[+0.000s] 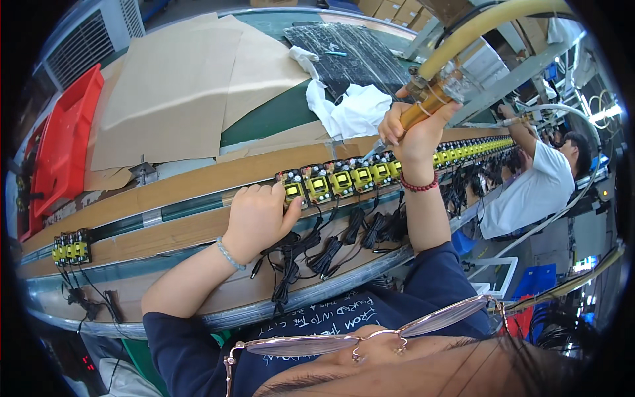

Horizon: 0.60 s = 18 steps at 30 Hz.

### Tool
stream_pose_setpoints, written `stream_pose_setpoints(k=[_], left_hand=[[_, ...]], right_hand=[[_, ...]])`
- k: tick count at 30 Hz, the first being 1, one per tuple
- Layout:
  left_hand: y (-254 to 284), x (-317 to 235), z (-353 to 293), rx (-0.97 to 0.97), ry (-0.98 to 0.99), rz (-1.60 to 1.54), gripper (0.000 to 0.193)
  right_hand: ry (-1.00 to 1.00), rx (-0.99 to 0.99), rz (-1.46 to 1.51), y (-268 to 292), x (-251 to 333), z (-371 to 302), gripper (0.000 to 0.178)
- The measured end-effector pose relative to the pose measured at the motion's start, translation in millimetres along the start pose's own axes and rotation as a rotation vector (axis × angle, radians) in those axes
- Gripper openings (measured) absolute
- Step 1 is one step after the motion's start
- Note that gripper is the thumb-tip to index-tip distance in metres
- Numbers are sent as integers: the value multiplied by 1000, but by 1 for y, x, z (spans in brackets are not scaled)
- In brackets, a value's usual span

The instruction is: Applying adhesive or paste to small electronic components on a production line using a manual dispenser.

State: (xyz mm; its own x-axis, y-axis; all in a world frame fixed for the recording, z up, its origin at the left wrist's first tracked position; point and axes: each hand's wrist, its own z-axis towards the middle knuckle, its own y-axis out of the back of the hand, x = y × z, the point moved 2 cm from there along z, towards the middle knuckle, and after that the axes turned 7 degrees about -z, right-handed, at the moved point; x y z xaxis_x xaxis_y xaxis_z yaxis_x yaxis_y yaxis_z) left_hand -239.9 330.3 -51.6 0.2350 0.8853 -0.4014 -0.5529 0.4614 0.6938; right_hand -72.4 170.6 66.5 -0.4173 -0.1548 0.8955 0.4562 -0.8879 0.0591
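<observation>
A long row of small circuit boards with yellow transformers (340,182) runs across the bench in a channel between brown strips. At the row's near left end, my left hand (256,215) is closed, with its fingers curled and its thumb against the end circuit board (291,188). My right hand (420,132) is wrapped round an amber-coloured dispensing gun (426,109) fed by a thick yellowish hose (476,30). The gun tilts down to the left, and its pale nozzle (376,148) points at the boards; whether it touches them I cannot tell.
Black cables (324,255) hang from the boards over the bench's front. Several more boards (71,248) sit far left, near a red bin (63,149). Behind lie cardboard sheets (172,92), white cloth (350,109) and a dark board (347,56). A co-worker (536,178) sits at right.
</observation>
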Motion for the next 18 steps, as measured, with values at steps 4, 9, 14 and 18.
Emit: stream_pose_setpoints(k=[4, 9, 14, 18], left_hand=[[2, -1, 1, 4, -18, -25, 28], [5, -3, 1, 3, -18, -14, 30], [5, -9, 5, 45, -27, 31, 29], [3, -9, 3, 33, -35, 71, 32]], right_hand=[[-25, 25, 19, 1, -3, -2, 92], [44, 27, 78, -1, -7, -2, 79], [100, 14, 75, 5, -9, -1, 78], [93, 19, -59, 5, -6, -4, 79]])
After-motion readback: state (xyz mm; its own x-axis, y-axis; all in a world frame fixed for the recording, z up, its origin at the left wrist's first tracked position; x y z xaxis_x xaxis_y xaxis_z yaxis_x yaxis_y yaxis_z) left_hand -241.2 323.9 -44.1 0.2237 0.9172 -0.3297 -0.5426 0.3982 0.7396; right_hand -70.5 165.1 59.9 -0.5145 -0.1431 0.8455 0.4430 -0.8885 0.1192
